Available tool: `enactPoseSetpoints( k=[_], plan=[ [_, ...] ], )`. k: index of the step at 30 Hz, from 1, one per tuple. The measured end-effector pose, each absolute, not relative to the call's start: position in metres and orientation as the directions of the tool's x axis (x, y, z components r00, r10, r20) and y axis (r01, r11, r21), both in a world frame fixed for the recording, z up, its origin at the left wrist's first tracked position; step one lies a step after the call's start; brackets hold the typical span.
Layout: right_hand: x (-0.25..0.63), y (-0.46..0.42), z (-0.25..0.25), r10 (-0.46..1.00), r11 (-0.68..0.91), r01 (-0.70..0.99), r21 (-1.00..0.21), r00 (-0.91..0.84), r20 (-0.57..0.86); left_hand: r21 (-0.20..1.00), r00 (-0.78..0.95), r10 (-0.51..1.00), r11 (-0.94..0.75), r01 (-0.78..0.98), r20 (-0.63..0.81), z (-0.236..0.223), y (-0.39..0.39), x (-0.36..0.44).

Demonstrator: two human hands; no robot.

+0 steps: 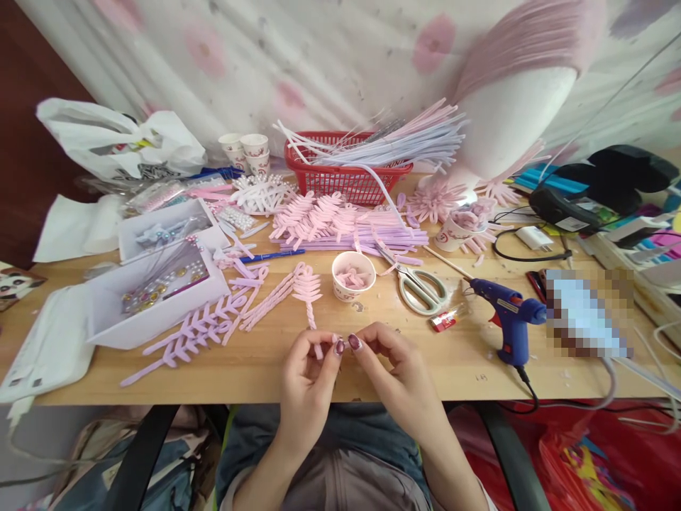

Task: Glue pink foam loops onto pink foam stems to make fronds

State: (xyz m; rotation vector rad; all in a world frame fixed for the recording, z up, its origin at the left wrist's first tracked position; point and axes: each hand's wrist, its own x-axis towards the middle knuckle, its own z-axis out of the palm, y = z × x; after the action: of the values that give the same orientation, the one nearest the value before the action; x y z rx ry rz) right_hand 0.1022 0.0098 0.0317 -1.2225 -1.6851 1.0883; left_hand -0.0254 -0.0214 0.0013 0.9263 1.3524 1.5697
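Observation:
My left hand (307,380) and my right hand (391,369) meet at the table's near edge, thumbs and fingertips pinched together. Between them is a short pink pipe-cleaner piece (319,350), held by my left fingers and touched by my right. Just beyond lies a pink twisted pipe-cleaner leaf (306,286), with lilac leaves (196,331) to its left. A paper cup (353,275) of pink cut pieces stands behind my hands.
Scissors (420,285), a blue glue gun (508,310) and a small red item (445,320) lie right of the cup. White trays (159,301) of beads sit left. A red basket (345,174) of pipe cleaners and a foam head form (511,117) stand behind.

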Motion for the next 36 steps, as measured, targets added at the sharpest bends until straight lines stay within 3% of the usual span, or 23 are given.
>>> enactPoseSetpoints(
  k=[7,13,21,28,36],
  plan=[
    [0.102,0.009,0.030,0.970,0.069,0.227,-0.971,-0.242,0.013,0.997,-0.334,0.942,-0.059,-0.048,0.040,0.000,-0.023,-0.027],
    [0.103,0.009,0.026,0.970,-0.043,0.103,-0.994,-0.235,-0.066,0.994,-0.350,0.936,-0.076,-0.079,0.044,-0.001,-0.024,-0.026],
    [0.102,0.012,0.026,0.965,0.064,0.074,-0.995,-0.260,0.042,0.951,-0.343,0.930,0.018,-0.310,-0.130,0.006,-0.020,-0.024],
    [0.101,0.009,0.021,0.963,0.188,0.163,-0.969,-0.224,0.149,0.932,-0.323,0.938,0.002,-0.361,-0.127,-0.004,-0.018,-0.030],
    [0.102,0.012,0.015,0.968,0.165,0.146,-0.976,-0.213,0.132,0.946,-0.389,0.918,-0.056,-0.320,-0.077,-0.001,-0.021,-0.027]
  ],
)
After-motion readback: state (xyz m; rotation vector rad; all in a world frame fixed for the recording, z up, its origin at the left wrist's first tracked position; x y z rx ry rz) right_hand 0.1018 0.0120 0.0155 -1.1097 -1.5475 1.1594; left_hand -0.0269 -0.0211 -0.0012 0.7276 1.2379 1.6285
